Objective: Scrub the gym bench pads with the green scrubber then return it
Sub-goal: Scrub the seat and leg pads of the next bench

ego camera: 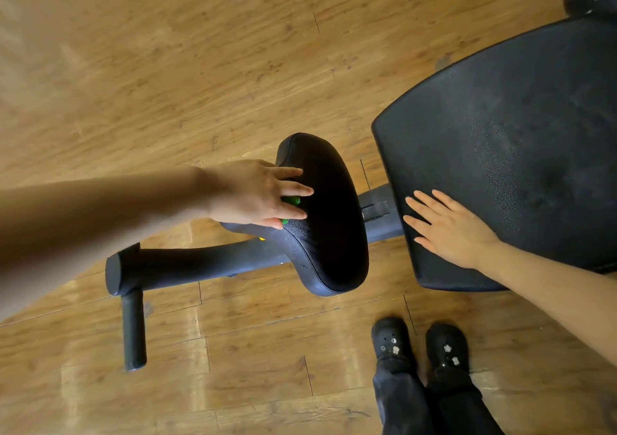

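- Head view: left hand [258, 194], fingers straight, presses the green scrubber [291, 201] onto the small seat pad [329, 234].
- Right hand [447, 227] rests flat, holding nothing, on the large back pad [521, 134].

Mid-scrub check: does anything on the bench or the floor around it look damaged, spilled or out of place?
Nothing stands out. The left hand presses the green scrubber on the small seat pad; the right hand lies flat on the large pad. Both pads look intact, and the wooden floor shows no spill.
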A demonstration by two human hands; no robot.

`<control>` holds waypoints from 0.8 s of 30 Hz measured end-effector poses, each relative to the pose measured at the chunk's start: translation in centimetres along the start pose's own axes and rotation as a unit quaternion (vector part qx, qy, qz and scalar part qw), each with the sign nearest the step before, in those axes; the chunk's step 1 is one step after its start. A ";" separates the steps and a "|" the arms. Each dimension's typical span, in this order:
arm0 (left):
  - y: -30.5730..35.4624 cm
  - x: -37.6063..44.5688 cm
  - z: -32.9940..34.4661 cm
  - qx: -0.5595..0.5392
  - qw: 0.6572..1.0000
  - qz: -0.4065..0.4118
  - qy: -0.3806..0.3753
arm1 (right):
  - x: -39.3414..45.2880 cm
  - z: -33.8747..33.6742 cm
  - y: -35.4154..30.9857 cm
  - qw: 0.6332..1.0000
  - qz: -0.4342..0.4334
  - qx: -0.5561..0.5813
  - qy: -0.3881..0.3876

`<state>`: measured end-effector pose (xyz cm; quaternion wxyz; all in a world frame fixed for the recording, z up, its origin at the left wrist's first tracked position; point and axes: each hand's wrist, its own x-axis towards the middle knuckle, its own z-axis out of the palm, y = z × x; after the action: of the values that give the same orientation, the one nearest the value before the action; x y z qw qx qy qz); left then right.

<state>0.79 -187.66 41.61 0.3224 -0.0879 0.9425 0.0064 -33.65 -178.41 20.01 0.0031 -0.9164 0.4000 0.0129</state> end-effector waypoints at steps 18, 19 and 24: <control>2.8 7.2 0.7 -0.017 0.987 0.001 -0.159 | 0.1 -0.1 0.1 1.000 0.003 -0.010 -0.028; 2.6 6.8 0.5 -0.009 0.987 0.007 -0.159 | 0.0 -0.1 0.1 1.000 0.003 -0.008 -0.028; 1.2 3.0 -0.4 0.003 0.988 0.023 -0.150 | 0.0 0.1 0.0 1.000 0.005 -0.003 -0.021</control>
<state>-1.99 -187.01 39.98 0.4598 -0.0636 0.8854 0.0241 -33.68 -178.43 19.95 0.0084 -0.9140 0.4043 0.0332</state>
